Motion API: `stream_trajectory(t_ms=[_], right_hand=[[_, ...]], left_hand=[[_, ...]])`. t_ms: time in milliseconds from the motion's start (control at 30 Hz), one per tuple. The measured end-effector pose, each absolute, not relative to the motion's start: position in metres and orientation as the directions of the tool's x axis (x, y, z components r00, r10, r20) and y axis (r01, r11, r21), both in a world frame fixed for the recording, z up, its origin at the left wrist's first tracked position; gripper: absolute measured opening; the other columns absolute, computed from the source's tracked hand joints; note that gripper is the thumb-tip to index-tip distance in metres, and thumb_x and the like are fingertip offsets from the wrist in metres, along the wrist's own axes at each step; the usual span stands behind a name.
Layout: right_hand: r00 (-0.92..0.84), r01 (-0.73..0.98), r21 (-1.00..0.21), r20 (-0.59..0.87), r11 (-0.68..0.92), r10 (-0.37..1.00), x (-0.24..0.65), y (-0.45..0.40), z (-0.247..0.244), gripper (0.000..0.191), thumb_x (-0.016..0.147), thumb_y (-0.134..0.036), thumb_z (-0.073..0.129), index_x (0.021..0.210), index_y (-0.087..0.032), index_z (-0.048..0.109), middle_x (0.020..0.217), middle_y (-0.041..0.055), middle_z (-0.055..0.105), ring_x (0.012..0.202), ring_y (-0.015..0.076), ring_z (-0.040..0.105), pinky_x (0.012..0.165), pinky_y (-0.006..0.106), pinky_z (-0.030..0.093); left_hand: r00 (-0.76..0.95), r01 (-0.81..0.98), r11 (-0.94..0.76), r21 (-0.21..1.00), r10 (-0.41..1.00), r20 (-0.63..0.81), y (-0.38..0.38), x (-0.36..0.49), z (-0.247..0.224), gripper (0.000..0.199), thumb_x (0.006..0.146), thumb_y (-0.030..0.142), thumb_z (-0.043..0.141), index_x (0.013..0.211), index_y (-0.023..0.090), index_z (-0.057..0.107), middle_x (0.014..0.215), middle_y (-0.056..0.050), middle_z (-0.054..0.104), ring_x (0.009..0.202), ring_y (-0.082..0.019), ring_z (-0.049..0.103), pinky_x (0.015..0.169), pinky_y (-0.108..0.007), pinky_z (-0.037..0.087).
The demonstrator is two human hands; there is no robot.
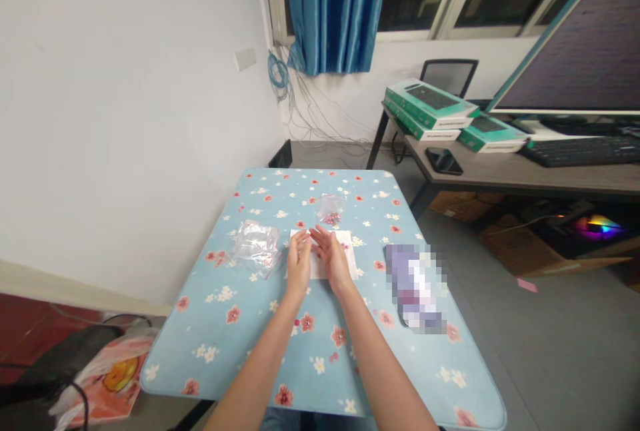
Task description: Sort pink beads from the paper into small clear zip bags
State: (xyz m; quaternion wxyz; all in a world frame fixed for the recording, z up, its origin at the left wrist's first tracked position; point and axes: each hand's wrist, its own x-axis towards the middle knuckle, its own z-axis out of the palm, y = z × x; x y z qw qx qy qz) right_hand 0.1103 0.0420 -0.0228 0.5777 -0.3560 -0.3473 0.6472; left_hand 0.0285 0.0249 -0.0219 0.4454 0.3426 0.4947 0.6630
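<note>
Both hands are held over a white sheet (352, 258) on the flowered blue table (200, 344). My left hand (299, 258) is open, its fingers stretched forward and nothing seen in it. Beside it my right hand (331, 256) is also open, palm turned inward, with a narrow gap between the two. Small reddish beads lie on the sheet near the right hand. Just beyond the sheet is a clear bag (331, 208) with pink-red beads in it. To the left of my left hand lies a pile of clear plastic bags (256, 244).
A blurred-out flat item (415, 288) lies on the table's right side. A red bead (297, 322) is near the forearms. Right of the table, a desk (480, 168) bears green boxes (430, 104), a phone (444, 160), a keyboard (585, 150) and a monitor (575, 51).
</note>
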Motion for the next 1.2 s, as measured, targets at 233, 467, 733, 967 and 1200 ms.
stream_trajectory(t_ms=[233,467,733,967,1200], right_hand=[[-0.043,-0.548,-0.830,-0.097,-0.105,0.994,0.113,0.043,-0.019,0.060,0.082,-0.065,0.036,0.122,-0.026,0.056,0.122,0.0075,0.061,0.119,0.0198,0.052,0.100,0.038,0.041],[0.007,-0.619,-0.783,-0.092,-0.068,0.996,0.116,0.044,-0.017,0.059,0.086,-0.062,0.031,0.132,-0.028,0.047,0.123,0.0063,0.061,0.120,0.0180,0.051,0.101,0.038,0.040],[0.085,-0.770,-0.638,-0.109,-0.004,0.990,0.142,0.051,-0.013,0.052,0.087,-0.058,0.034,0.119,-0.024,0.056,0.123,0.0089,0.061,0.116,0.0202,0.055,0.098,0.039,0.041],[0.139,-0.888,-0.457,-0.171,0.047,0.975,0.162,0.056,-0.012,0.047,0.086,-0.055,0.038,0.111,-0.021,0.060,0.114,0.0088,0.065,0.108,0.0182,0.060,0.092,0.035,0.046],[0.128,-0.886,-0.464,-0.207,0.018,0.970,0.167,0.059,-0.015,0.045,0.086,-0.056,0.037,0.105,-0.023,0.063,0.106,0.0052,0.068,0.093,0.0158,0.065,0.075,0.029,0.052]], left_hand=[[-0.372,-0.235,-0.130,0.963,0.928,0.034,0.028,0.039,-0.018,0.018,0.081,0.033,0.061,0.096,0.023,0.062,0.107,-0.005,0.060,0.098,-0.017,0.056,0.083,-0.026,0.043],[-0.383,-0.253,-0.159,0.954,0.922,0.052,0.033,0.049,-0.021,0.020,0.084,0.038,0.056,0.096,0.023,0.060,0.100,-0.005,0.060,0.092,-0.016,0.058,0.078,-0.025,0.044],[-0.276,0.255,-0.203,0.945,0.922,0.272,0.099,0.044,-0.002,0.017,0.077,0.018,0.061,0.094,0.021,0.060,0.103,-0.007,0.060,0.091,-0.018,0.057,0.085,-0.031,0.043],[0.128,0.831,-0.247,0.499,0.957,0.260,0.131,0.041,-0.003,0.041,0.071,0.036,0.069,0.108,0.019,0.062,0.117,-0.010,0.055,0.114,-0.029,0.046,0.096,-0.041,0.037],[0.203,0.907,-0.280,0.314,0.945,0.256,0.125,0.041,-0.010,0.023,0.084,0.032,0.055,0.103,0.023,0.065,0.107,-0.007,0.061,0.104,-0.026,0.051,0.089,-0.039,0.040]])
